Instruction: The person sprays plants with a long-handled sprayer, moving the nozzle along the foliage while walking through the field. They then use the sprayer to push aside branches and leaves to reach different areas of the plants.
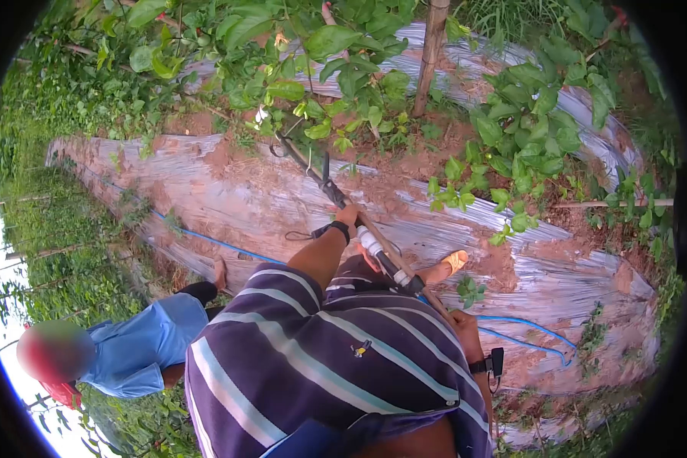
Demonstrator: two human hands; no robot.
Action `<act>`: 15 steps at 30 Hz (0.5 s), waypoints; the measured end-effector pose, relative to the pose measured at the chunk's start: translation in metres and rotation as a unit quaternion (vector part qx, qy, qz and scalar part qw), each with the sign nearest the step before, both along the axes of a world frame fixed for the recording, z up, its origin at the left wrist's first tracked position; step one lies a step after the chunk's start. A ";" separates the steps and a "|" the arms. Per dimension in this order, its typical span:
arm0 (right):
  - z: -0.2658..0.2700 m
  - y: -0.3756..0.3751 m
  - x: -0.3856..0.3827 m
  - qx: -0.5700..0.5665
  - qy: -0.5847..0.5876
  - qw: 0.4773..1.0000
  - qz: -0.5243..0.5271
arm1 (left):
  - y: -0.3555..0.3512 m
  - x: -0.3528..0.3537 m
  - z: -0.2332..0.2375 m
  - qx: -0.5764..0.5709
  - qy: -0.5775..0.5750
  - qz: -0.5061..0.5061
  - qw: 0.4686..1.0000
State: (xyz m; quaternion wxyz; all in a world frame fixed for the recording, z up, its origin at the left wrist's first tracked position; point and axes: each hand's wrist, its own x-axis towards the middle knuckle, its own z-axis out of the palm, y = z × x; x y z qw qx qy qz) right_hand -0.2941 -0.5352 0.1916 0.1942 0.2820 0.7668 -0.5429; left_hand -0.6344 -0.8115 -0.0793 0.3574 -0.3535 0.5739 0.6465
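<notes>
A long brown pole [374, 231] slants across the front of my body, with a hooked black end near the plants. My left hand [349, 216] is closed around its upper part, just below a black clamp [331, 191]. My right hand [463, 324] grips the lower end of the pole beside my hip, its fingers partly hidden. Between the hands, a white and black cylindrical fitting [382, 258] lies along the pole. A dark strap loop [298, 236] hangs by my left wrist. My foot in a yellow sandal [456, 262] stands on the plastic sheet.
Soil-smeared silvery plastic sheeting [275, 187] covers the bed. A blue hose [229, 246] runs over it and bends at right. Leafy plants [527, 122] and a wooden stake [429, 65] stand ahead. Another person in a blue shirt [141, 343] stands at left.
</notes>
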 end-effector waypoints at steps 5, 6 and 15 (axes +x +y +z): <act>0.033 -0.015 -0.017 0.191 0.061 0.979 0.028 | 0.020 -0.002 0.062 0.147 -0.033 0.158 0.976; 0.045 -0.019 -0.023 0.213 0.047 0.975 0.030 | 0.020 -0.003 0.063 0.153 -0.037 0.154 0.975; 0.077 -0.051 -0.043 0.259 0.017 0.965 0.019 | 0.016 -0.005 0.058 0.181 -0.029 0.212 0.960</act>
